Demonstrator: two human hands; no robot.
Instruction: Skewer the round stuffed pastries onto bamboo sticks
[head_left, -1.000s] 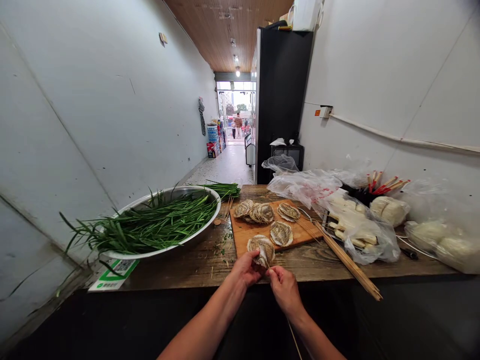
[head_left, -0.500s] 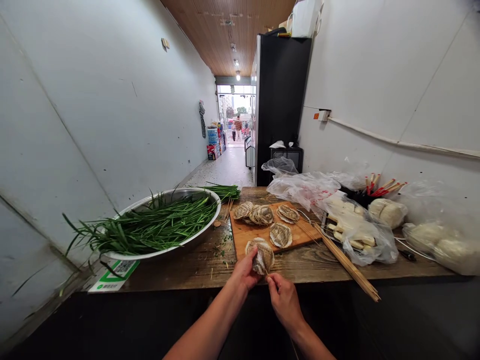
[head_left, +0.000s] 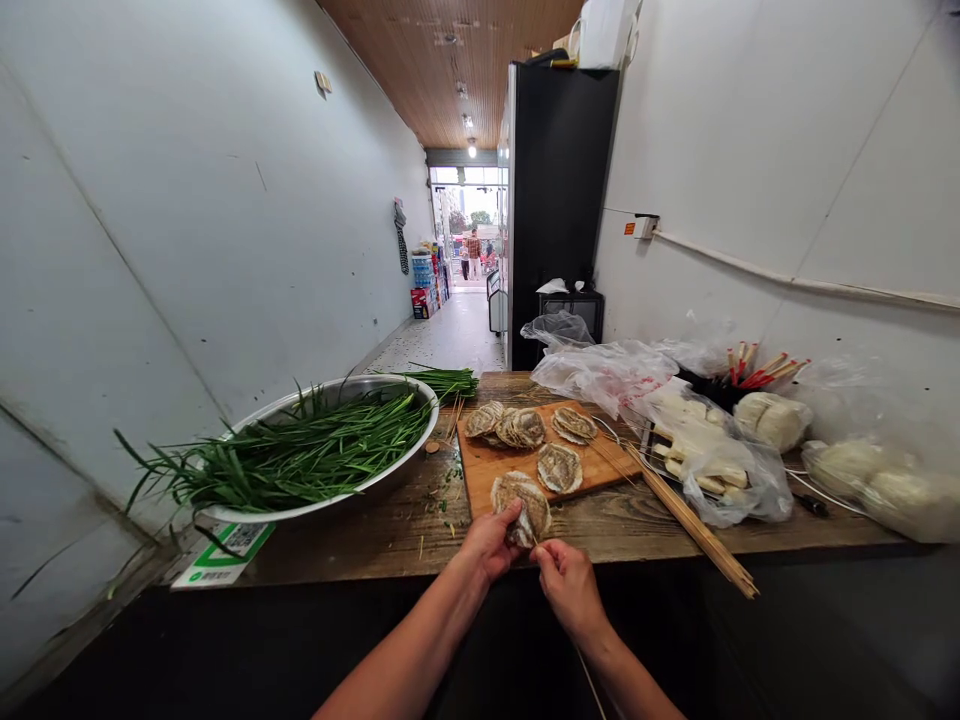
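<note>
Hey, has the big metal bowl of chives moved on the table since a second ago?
No. The metal bowl holds its spot against the cutting board; its rim stays equally near the board's left edge. Only the camera shifted slightly.

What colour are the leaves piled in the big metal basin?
Green, the long thin leaves in the basin; seen in the head view.

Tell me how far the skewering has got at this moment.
Nothing skewered shows yet. In hand: the left hand grips one scored slice while the right hand pushes a bamboo skewer into it. Left: about five slices lie unskewered on the cutting board, beside a bundle of spare skewers.
</note>
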